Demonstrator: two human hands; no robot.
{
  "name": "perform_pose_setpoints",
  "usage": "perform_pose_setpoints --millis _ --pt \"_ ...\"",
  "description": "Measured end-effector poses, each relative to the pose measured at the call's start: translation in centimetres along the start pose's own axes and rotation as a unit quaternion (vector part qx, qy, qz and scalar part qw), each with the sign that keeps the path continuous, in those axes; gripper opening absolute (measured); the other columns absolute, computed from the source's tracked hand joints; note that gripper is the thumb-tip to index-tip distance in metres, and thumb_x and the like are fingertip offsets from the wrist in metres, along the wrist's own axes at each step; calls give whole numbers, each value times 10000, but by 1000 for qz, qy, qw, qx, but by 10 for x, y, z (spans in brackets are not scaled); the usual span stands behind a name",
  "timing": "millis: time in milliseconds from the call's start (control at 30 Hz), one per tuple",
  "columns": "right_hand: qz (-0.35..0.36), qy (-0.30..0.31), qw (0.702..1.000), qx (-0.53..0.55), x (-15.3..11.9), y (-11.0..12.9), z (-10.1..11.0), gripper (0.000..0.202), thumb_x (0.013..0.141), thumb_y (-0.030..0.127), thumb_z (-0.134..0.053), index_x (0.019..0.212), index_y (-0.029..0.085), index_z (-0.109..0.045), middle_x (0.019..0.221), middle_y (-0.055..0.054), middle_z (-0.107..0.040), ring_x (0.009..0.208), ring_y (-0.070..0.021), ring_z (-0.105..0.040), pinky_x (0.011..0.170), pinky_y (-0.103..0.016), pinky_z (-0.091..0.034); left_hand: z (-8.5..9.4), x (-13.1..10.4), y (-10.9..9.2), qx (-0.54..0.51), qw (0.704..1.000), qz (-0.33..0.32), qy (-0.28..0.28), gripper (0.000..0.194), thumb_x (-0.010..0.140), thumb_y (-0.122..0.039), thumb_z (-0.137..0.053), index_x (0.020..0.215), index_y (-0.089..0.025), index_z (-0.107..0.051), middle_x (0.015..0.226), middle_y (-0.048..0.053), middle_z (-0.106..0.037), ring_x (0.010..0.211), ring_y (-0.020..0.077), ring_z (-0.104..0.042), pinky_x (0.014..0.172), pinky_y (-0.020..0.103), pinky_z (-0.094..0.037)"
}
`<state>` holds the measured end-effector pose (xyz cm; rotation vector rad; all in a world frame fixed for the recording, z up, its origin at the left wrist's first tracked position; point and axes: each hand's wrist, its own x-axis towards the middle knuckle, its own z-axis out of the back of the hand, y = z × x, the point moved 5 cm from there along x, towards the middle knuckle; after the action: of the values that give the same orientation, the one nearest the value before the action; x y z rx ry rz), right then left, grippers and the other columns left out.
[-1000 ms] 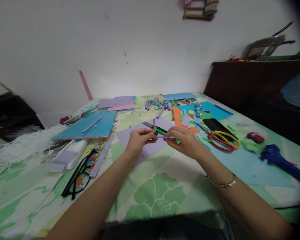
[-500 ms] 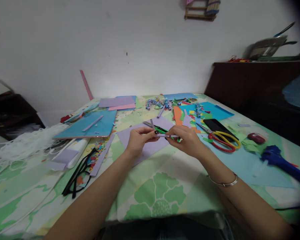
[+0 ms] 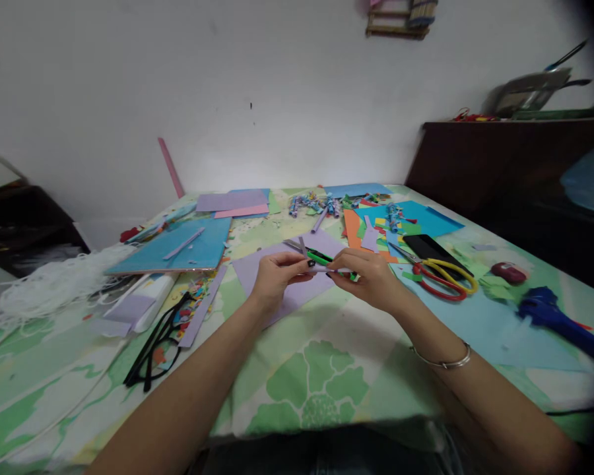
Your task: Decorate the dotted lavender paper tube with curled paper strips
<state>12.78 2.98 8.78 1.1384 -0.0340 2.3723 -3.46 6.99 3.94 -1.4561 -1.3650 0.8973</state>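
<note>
Between the fingertips of both hands lies a thin, narrow piece of purple paper point(image 3: 321, 268), possibly rolled; the fingers cover most of it. My left hand point(image 3: 276, 277) pinches its left end and my right hand point(image 3: 361, 272) pinches the right. Under and behind the hands a purple paper sheet point(image 3: 252, 264) rests on the tablecloth. A green-handled cutter point(image 3: 319, 258) lies on that sheet, partly hidden by my right hand. Past the fingertips a purple paper tube point(image 3: 319, 220) lies near several curled paper pieces point(image 3: 332, 206).
Right of the hands lie scissors point(image 3: 438, 274) with red and yellow handles, a black phone point(image 3: 438, 255) and a blue glue gun point(image 3: 559, 320). Leftward are black glasses point(image 3: 161, 343), a blue board point(image 3: 178, 247) and white cord point(image 3: 54, 280). A dark cabinet point(image 3: 495, 171) stands right.
Both hands stay nearly in place, fingertips still on the purple paper. The fingers shift very slightly; everything on the table looks the same.
</note>
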Motion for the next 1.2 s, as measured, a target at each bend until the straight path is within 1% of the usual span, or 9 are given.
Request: perform_pose_setpoints --millis 133,267,333,467,533,733,900,1033,1200 --pt "-3 7 1000 -2 0 -2 0 54 830 132 -556 842 171 -592 795 -47 -632 651 -112 -580 561 -214 -450 -2 -2 -2 -20 1000 5 -15 294 554 -214 -806 774 -97 -649 656 40 -696 594 149 -668 620 268 -569" --pt "-2 16 1000 0 -1 -2 -2 60 830 122 -554 838 168 -592 809 -50 -629 691 -121 -596 609 -226 -467 -3 -5 -7 -30 999 -13 -38 457 551 -158 -794 926 -168 -533 602 -11 -678 557 156 -659 579 303 -574" --pt "0 15 1000 -3 -1 -2 -2 59 834 125 -552 840 165 -594 808 -52 -629 695 -123 -598 615 -229 -469 -3 -5 -8 -28 999 -19 -33 450 561 -156 -789 917 -177 -516 585 -23 -668 552 156 -658 571 306 -574" --pt "9 11 1000 -12 -1 -2 -1 60 843 137 -549 846 164 -602 817 -57 -633 668 -116 -587 588 -225 -460 -2 -2 -3 -10 1000 6 -12 274 587 -204 -786 777 -104 -615 657 31 -692 594 150 -673 612 268 -575" --pt "16 3 1000 -22 0 -2 -1 70 845 132 -546 849 163 -609 814 -59 -635 655 -114 -580 567 -222 -451 -1 -1 -1 -8 1000 12 -10 244 593 -220 -788 747 -83 -658 693 50 -703 614 147 -679 651 263 -576" --pt "24 -26 999 -17 1 -3 4 97 840 106 -540 853 160 -619 800 -63 -637 660 -115 -581 547 -219 -451 -1 -1 2 25 998 49 16 265 616 -306 -785 739 -87 -702 698 90 -712 687 188 -696 695 282 -564" --pt "26 -17 999 -8 0 -6 4 110 852 115 -527 865 165 -623 823 -73 -645 676 -124 -589 566 -236 -471 4 0 1 111 992 52 19 313 604 -381 -783 769 -121 -725 742 57 -691 629 137 -648 623 263 -541" --pt "21 -11 1000 -10 0 -7 4 103 855 125 -533 859 163 -629 828 -79 -644 683 -130 -595 574 -242 -476 4 2 0 118 991 50 31 294 557 -344 -810 753 -141 -728 779 48 -686 714 137 -620 672 282 -539" --pt "20 -6 1000 -6 0 -6 3 122 863 127 -521 842 162 -637 825 -84 -641 697 -136 -595 577 -245 -475 -1 0 1 115 987 72 86 270 581 -322 -795 754 -133 -710 729 51 -685 710 145 -627 678 292 -523"
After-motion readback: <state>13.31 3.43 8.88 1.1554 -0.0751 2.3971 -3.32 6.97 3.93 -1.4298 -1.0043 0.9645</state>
